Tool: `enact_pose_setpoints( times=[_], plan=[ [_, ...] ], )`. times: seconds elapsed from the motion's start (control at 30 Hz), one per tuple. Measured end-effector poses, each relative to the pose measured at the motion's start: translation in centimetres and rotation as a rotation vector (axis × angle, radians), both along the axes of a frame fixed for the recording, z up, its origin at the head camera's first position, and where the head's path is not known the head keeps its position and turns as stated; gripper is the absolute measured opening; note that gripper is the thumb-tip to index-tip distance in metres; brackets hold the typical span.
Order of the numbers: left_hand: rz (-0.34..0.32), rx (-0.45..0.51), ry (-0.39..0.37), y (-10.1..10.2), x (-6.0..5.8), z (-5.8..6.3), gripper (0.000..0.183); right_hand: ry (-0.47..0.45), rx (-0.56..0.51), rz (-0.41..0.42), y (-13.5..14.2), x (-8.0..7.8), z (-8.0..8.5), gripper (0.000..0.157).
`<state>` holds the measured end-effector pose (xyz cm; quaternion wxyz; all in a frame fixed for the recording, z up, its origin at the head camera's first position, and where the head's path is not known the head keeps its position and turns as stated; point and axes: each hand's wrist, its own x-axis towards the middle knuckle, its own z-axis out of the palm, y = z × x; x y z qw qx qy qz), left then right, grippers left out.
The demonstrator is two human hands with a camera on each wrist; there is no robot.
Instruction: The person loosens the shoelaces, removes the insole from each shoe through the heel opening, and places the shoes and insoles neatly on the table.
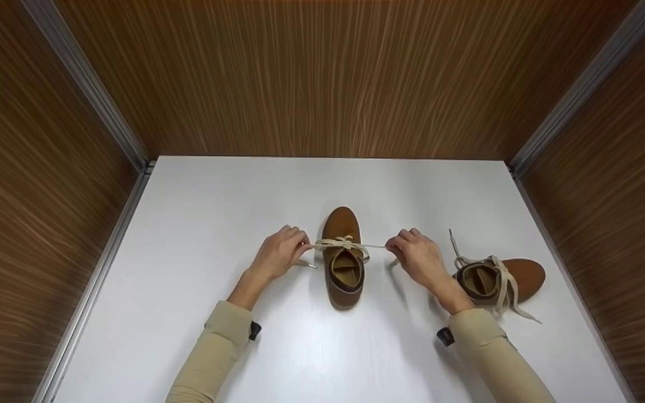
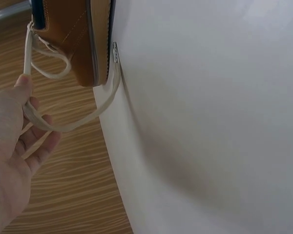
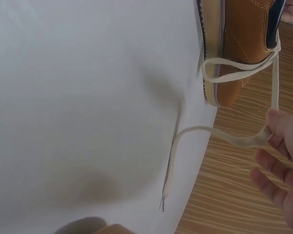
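Shoe [image 1: 346, 273], frame centre: loops [image 3: 234, 76] showing, job appearing midway | left hand [image 1: 277, 252], right hand [image 1: 420, 257]: pinching taut lace [image 3: 275, 87] | second shoe [image 1: 525, 275], lower right: ends [image 1: 526, 315] trailing

In the head view, the right wrist [image 1: 452, 292] hides part of the outer shoe [image 1: 527, 277], the knot [image 1: 346, 243] on the middle shoe [image 1: 342, 221] is too small to make out, and both sleeves [image 1: 213, 347] run off the bottom. The wrist views crop the middle shoe at the top and the left hand [image 2: 7, 146] and right hand [image 3: 292, 190] at the side.
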<state>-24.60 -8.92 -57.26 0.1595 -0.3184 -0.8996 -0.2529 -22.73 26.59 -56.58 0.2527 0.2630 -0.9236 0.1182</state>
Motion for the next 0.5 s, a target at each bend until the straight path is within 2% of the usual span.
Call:
enact_pose_setpoints(
  times=[0.1, 0.5],
  plan=[
    [0.009, 0.001, 0.012, -0.3, 0.1, 0.0, 0.015, 0.0, 0.0, -0.002, 0.2, 0.1, 0.0, 0.005],
    [0.032, -0.018, -0.031, -1.1, 0.3, -0.2, 0.018, 0.003, -0.007, -0.019, 1.3, 0.4, -0.1, 0.004]
  ],
)
